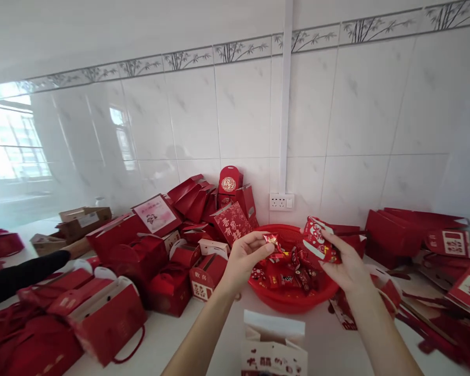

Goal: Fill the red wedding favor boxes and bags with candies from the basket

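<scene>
Basket work is in hand: both hands are raised over a red plastic bowl-shaped basket on the white surface, each carrying something. Take the basket as the middle of a clock face, with twelve towards the tiled wall.

At ten o'clock, the left hand pinches a small shiny wrapped sweet between thumb and fingertips, above the rim. At two o'clock, the right hand is closed round a red printed packet, its white figures turned outward; whether other pieces lie behind it cannot be told. More red-wrapped pieces lie inside the basket. At six o'clock, nearest the wearer, stands a white printed box, its upper flap raised; how full it is does not show.

I judge this to be the picking-out step, with pieces gathered in the fingers and neither yet set down. The next move seems to call for a steady pinch on the left and a firm hold on the right, with both hands lifted clear of the rim; should they turn towards six o'clock, the raised flap would want care.

Red gift boxes crowd from eight to eleven o'clock, red bags stand near three, and a dark sleeve of another person reaches in at far nine.
</scene>
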The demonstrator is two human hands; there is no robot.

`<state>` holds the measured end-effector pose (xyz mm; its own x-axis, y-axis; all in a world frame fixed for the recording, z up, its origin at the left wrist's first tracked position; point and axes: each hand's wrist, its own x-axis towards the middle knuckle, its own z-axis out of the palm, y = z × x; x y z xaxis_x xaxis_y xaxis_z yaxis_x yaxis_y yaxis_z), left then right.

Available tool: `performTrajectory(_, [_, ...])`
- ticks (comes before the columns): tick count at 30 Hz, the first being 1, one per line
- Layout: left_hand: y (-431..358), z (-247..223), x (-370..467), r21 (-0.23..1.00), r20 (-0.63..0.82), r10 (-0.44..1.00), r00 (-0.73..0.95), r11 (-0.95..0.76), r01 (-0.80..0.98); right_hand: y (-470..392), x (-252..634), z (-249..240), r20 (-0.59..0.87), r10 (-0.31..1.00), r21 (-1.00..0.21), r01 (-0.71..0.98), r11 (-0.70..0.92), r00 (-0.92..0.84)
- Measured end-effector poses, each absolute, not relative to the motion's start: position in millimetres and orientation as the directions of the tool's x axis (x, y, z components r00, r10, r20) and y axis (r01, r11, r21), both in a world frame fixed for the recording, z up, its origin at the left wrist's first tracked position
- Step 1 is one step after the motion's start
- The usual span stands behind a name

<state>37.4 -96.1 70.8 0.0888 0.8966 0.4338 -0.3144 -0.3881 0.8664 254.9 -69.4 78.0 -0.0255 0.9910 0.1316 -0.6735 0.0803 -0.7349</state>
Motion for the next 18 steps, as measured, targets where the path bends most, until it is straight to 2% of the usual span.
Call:
performTrajectory(4, [-120, 73, 33, 0.818, 0.533, 0.840, 0.101, -0.482, -0.314, -116, 260, 96, 0.214, 0.977, -0.793, -0.585, 0.169, -0.008])
performTrajectory(8, [-128, 74, 31, 0.679, 0.727, 0.678, 0.108, -0.688, -0.256, -147, 265, 103, 0.292, 0.956, -0.834, -0.488, 0.256, 0.002])
performTrajectory(11, [-132, 72, 30, 0.595, 0.803, 0.572, 0.167, -0.784, -0.175, -154, 265, 102, 0.289, 0.957, -0.868, -0.429, 0.251, -0.023])
performTrajectory(14, [-138, 69, 30, 0.539, 0.829, 0.504, 0.244, -0.836, -0.104, -157, 265, 101, 0.299, 0.933, -0.919, -0.323, 0.224, -0.203])
performTrajectory(18, [-146, 66, 29, 0.549, 0.817, 0.508, 0.274, -0.830, -0.097, -161, 265, 103, 0.388, 0.812, -0.921, -0.166, 0.351, -0.435])
